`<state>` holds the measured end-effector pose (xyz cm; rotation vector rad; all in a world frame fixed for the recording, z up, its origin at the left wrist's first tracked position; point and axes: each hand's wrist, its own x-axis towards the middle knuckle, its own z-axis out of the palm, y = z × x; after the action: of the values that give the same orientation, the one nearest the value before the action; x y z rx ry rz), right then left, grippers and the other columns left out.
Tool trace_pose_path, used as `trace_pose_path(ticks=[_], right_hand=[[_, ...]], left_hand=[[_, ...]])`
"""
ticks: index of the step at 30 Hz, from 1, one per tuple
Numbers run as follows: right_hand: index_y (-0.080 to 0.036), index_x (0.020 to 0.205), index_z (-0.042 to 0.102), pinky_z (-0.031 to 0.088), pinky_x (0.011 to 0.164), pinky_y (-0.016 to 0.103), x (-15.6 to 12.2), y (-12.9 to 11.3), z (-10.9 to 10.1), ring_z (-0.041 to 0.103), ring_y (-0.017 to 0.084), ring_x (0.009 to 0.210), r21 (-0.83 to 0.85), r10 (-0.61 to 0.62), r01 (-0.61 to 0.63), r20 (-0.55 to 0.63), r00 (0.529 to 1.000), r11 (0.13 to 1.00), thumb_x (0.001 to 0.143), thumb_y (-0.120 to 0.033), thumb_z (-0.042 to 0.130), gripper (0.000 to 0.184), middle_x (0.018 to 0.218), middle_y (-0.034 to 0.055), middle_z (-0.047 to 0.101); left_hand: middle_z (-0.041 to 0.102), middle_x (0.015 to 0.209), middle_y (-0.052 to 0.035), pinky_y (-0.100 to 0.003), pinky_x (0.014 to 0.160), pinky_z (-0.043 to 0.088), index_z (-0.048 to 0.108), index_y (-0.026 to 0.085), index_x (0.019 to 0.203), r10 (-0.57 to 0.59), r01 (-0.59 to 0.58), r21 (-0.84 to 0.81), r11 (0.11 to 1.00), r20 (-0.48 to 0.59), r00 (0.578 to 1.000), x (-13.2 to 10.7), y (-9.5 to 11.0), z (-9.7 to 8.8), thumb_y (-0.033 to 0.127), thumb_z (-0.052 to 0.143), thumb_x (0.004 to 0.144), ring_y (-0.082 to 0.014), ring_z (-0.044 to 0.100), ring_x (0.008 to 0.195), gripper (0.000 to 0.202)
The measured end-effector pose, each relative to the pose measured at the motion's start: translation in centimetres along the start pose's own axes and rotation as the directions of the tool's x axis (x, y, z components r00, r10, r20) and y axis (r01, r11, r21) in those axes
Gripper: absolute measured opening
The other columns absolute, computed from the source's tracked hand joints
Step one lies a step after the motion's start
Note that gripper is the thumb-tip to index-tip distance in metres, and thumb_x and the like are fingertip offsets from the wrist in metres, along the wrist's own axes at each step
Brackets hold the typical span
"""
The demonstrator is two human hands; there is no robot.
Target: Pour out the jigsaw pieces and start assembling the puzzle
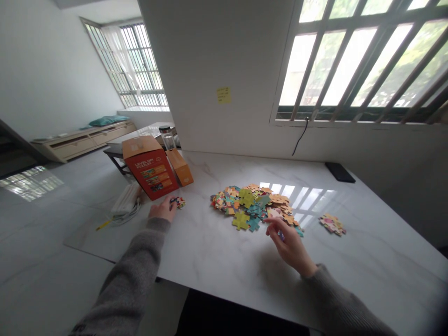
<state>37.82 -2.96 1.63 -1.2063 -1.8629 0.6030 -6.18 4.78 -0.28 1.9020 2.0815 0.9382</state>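
My left hand [163, 208] rests on the white marble table [210, 275] with its fingertips at a small group of jigsaw pieces [178, 202]. I cannot tell whether it grips one. My right hand [289, 245] hovers at the near edge of a large heap of colourful jigsaw pieces [250, 205], fingers extended and holding nothing visible. A smaller group of pieces [332, 224] lies further right. Grey knit sleeves [129, 266] cover both forearms.
An orange-red puzzle box [149, 168] stands beyond my left hand, with an orange box piece [180, 167] beside it. A glass bottle [167, 137] stands behind them. A black phone [339, 171] lies at the far edge, and a white cable bundle [126, 199] lies left.
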Motion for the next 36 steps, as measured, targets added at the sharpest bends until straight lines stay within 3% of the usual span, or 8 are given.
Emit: trace_pose_path(ticks=[2, 6, 12, 15, 19, 26, 31, 36], right_hand=[[-0.022, 0.111, 0.060, 0.044, 0.061, 0.028, 0.0, -0.2, 0.1, 0.058, 0.016, 0.067, -0.002, -0.003, 0.003, 0.008, 1.000, 1.000, 0.094, -0.029, 0.047, 0.023, 0.075, 0.0022, 0.064], [-0.022, 0.110, 0.060, 0.045, 0.062, 0.028, 0.0, -0.3, 0.2, 0.058, 0.017, 0.068, -0.011, -0.006, 0.006, 0.017, 1.000, 1.000, 0.094, -0.029, 0.046, 0.022, 0.075, 0.0018, 0.063], [-0.021, 0.111, 0.060, 0.045, 0.063, 0.028, 0.0, -0.3, 0.5, 0.056, 0.016, 0.066, -0.031, -0.024, 0.025, 0.038, 0.999, 0.999, 0.095, -0.027, 0.046, 0.023, 0.072, 0.0009, 0.062], [-0.021, 0.110, 0.061, 0.045, 0.064, 0.028, 0.1, -0.3, 0.6, 0.056, 0.015, 0.065, -0.042, -0.036, 0.037, 0.036, 0.999, 0.998, 0.094, -0.026, 0.046, 0.023, 0.071, 0.0003, 0.061], [-0.020, 0.110, 0.061, 0.044, 0.065, 0.027, 0.1, -0.3, 0.6, 0.055, 0.015, 0.065, -0.038, -0.032, 0.032, 0.026, 0.999, 0.999, 0.094, -0.025, 0.046, 0.023, 0.071, 0.0001, 0.061], [-0.020, 0.109, 0.061, 0.044, 0.064, 0.026, 0.5, 0.5, 0.5, 0.056, 0.015, 0.065, 0.026, -0.010, 0.010, 0.001, 1.000, 1.000, 0.094, -0.026, 0.046, 0.022, 0.072, 0.0004, 0.061], [-0.020, 0.107, 0.062, 0.046, 0.069, 0.029, 1.9, 0.7, 0.7, 0.058, 0.016, 0.071, 0.061, -0.035, 0.039, -0.058, 0.998, 0.997, 0.095, -0.027, 0.045, 0.022, 0.073, 0.0017, 0.061], [-0.020, 0.108, 0.064, 0.044, 0.073, 0.030, 4.2, 0.0, 1.7, 0.056, 0.017, 0.071, -0.043, -0.081, 0.077, -0.114, 0.990, 0.996, 0.094, -0.026, 0.048, 0.022, 0.074, 0.0019, 0.060]], left_hand=[[0.061, 0.072, -0.0042, -0.033, 0.077, 0.042, 0.064, 0.018, 0.109, 0.096, -0.090, 0.132, 0.987, -0.039, 0.995, -0.5, 2.6, 1.5, 0.030, 0.053, 0.087, -0.0208, 0.055, 0.073, 0.028], [0.062, 0.102, -0.0088, -0.037, 0.092, 0.042, 0.064, 0.019, 0.108, 0.392, -0.394, 0.096, 0.914, 0.045, 0.919, -1.0, 8.5, 5.0, 0.030, 0.056, 0.085, -0.0239, 0.055, 0.098, 0.026], [0.043, 0.142, -0.0135, -0.049, 0.104, 0.032, 0.055, 0.023, 0.127, 0.474, -0.494, 0.067, 0.867, 0.198, 0.858, -0.6, 13.6, 8.4, 0.049, 0.074, 0.070, -0.0355, 0.037, 0.127, 0.065], [0.047, 0.136, -0.0146, -0.049, 0.101, 0.034, 0.055, 0.021, 0.124, 0.424, -0.446, 0.072, 0.892, 0.209, 0.881, -0.4, 14.5, 9.6, 0.046, 0.072, 0.072, -0.0349, 0.041, 0.123, 0.060], [0.056, 0.115, -0.0093, -0.043, 0.095, 0.040, 0.056, 0.022, 0.118, 0.397, -0.404, 0.038, 0.914, 0.118, 0.910, -0.2, 14.4, 10.2, 0.035, 0.070, 0.075, -0.0285, 0.050, 0.110, 0.047], [0.058, 0.106, -0.0064, -0.031, 0.084, 0.050, 0.055, 0.021, 0.118, 0.364, -0.364, -0.409, 0.837, -0.080, 0.928, 0.8, 13.3, 9.9, 0.019, 0.060, 0.081, -0.0181, 0.059, 0.095, 0.037], [0.062, 0.110, -0.0071, -0.027, 0.075, 0.052, 0.058, 0.020, 0.113, 0.250, -0.213, -0.623, 0.753, -0.028, 0.968, 0.6, 13.8, 9.9, 0.029, 0.062, 0.083, -0.0158, 0.062, 0.088, 0.031], [0.062, 0.114, -0.0073, -0.026, 0.076, 0.053, 0.061, 0.020, 0.107, 0.263, -0.168, -0.697, 0.697, 0.031, 0.964, -0.3, 15.0, 10.4, 0.036, 0.065, 0.082, -0.0159, 0.063, 0.091, 0.030]])
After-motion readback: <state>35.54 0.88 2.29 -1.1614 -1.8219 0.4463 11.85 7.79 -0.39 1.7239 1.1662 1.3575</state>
